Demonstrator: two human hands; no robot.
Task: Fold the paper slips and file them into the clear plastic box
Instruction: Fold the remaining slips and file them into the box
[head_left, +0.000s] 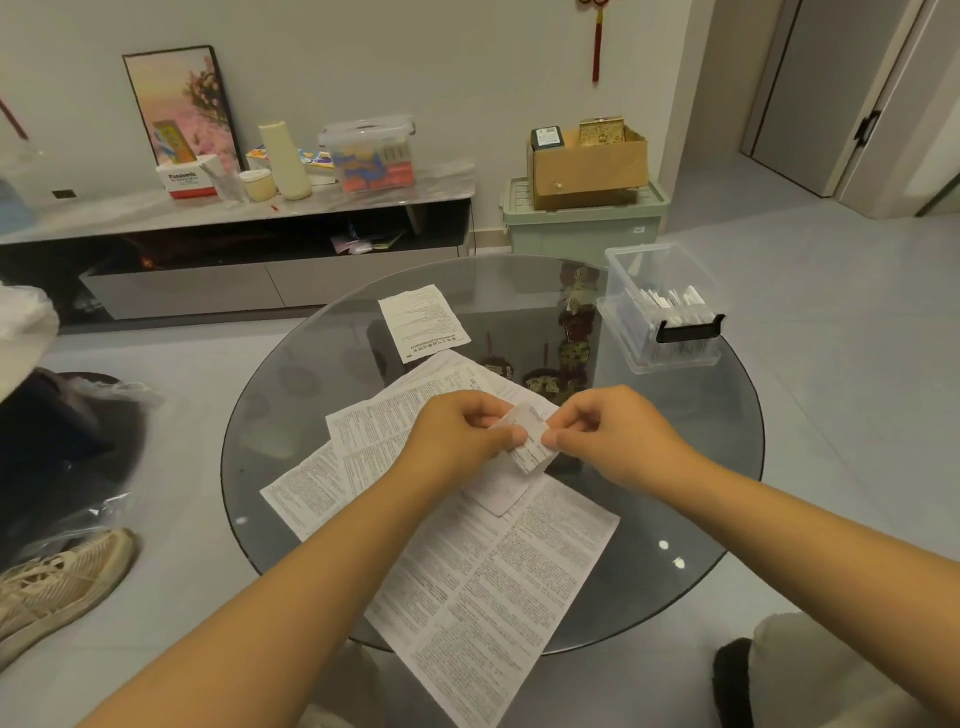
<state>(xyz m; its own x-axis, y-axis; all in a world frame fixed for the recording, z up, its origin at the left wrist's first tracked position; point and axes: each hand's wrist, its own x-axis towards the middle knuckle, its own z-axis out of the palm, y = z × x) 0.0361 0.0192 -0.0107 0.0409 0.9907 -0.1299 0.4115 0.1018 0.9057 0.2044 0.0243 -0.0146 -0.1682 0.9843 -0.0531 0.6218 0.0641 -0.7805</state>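
Small folded paper slip (527, 439) held above the middle of the round glass table (291, 358), pinched at its left edge by left hand (457, 434) and at its right by right hand (608, 434). Beneath, unfolded printed sheets (483, 566). At far right, clear plastic box (660, 306) holding filed slips.

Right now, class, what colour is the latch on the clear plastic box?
Black; the latch on the clear plastic box shows best in the head view.
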